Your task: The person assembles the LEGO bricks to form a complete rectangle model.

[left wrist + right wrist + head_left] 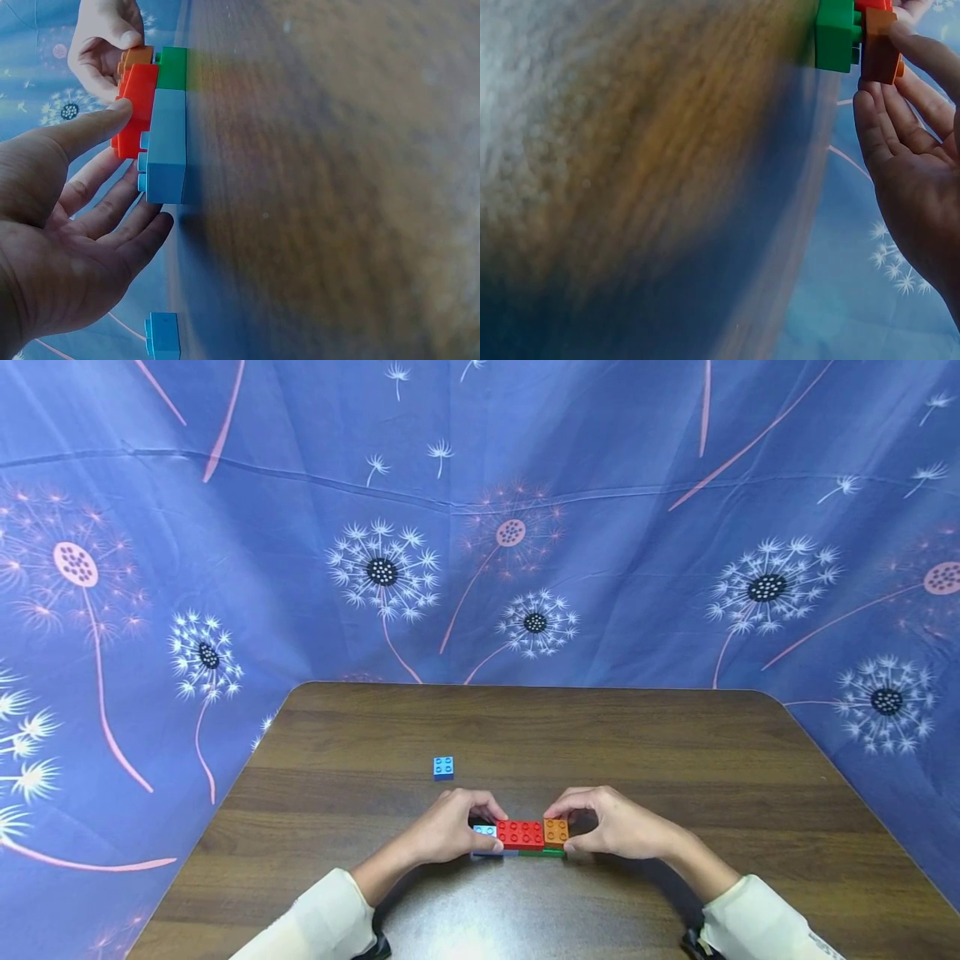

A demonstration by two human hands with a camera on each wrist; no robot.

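Observation:
A red toy building brick (520,837) lies on top of a row made of a long blue brick (166,150) and a green brick (834,34). My left hand (450,828) pinches the red brick by its left end, thumb on the near side and fingers on the far side. Directly right of the red one, over the green brick, is a smaller orange brick (556,833), held between thumb and fingers of my right hand (626,827). Green studs show beside the orange brick's underside in the right wrist view. Studs of the blue brick are bare at its left end.
A small blue brick (443,768) stands alone on the wooden table (675,752), beyond my left hand. Behind the table hangs a blue cloth (600,527) with dandelion prints. The table's rounded far edge meets this cloth.

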